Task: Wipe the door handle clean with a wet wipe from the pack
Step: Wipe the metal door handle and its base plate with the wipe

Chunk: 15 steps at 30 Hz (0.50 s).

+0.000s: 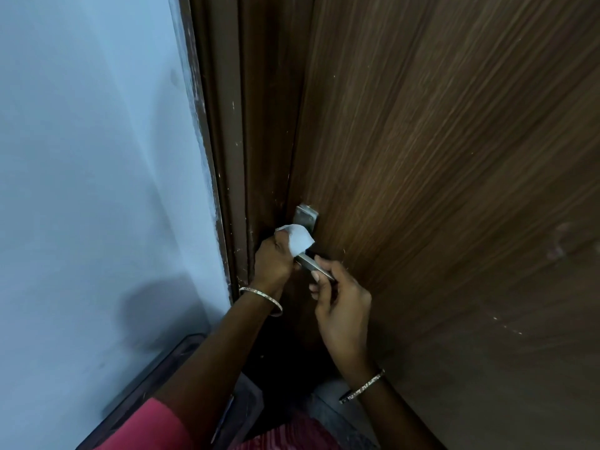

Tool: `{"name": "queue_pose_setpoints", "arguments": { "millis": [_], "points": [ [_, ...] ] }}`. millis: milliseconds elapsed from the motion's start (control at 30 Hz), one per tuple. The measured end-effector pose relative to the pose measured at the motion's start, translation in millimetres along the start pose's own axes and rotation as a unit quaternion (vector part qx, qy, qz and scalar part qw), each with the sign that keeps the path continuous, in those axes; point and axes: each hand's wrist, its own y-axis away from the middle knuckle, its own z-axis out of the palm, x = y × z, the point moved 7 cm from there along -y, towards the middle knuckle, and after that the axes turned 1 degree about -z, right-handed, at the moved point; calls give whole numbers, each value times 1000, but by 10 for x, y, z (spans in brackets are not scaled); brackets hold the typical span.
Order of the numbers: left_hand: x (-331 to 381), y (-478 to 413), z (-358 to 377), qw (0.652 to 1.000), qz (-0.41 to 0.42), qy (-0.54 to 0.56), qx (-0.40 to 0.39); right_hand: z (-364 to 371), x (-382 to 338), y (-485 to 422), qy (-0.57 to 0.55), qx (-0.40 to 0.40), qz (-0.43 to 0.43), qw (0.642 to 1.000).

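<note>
Pink sleeve (pixel 147 423) is sitting lowest in the view, closest to the camera, and both bare arms are reaching up from there toward the brown door (pixel 454 157).

Each wrist is wearing a thin bangle. Left hand (pixel 274 258) is closing around a white wet wipe (pixel 297 239), so that grip is clamped on the wipe. It is pressing the wipe against the inner end of the door handle (pixel 313 264), right where the handle is joining its metal plate (pixel 306 214). Right hand (pixel 341 303) is pinching the free end of the handle between thumb and fingers (pixel 323 264), so that grip is clamped on the handle and seems to be keeping it from swinging.

Only a short silver bit of the handle is showing between the two hands. Its long line is running from the plate down and to the right, toward the right hand. So the wipe is sitting at the upper left end, and the bare metal is lying down and to the right of it. Left hand is the nearer one to the plate; right hand is covering the tip.

I think the next rub needs to be sliding along that line, and the right hand may be needing to let go so the tip gets cleaned too.

Wipe is looking bunched up, soft and white. Handle is looking smooth, flat and shiny grey. No wipe pack is showing anywhere.
</note>
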Motion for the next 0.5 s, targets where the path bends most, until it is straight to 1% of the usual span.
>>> {"name": "queue_pose_setpoints", "arguments": {
  "millis": [67,133,200,233,300,333,400,433,500],
  "points": [
    [-95,-80,-7,998,-47,18,-25,-6,-15,1,0,-4,-4,1000],
    [-169,-74,-64,993,-84,68,-38,-13,-23,-1,0,-4,-8,1000],
    [-273,-36,-48,990,-102,89,-44,-14,-19,-1,5,-1,-13,1000],
    [-296,2,-51,991,-98,91,-20,-11,-15,-1,4,-1,-15,1000],
    [-292,37,-127,988,-87,111,64,-7,-2,1,4,-4,-16,1000],
    [-250,47,-179,990,-71,94,80,-4,3,2,3,-5,-15,1000],
    [-132,107,-221,998,-42,33,38,-7,5,6,2,-4,-17,1000],
    [-71,161,-259,999,-28,10,31,-14,-1,5,3,-2,-19,1000],
    [6,242,-354,996,14,-13,92,-30,-24,-3,6,0,-24,1000]
  ]
}}
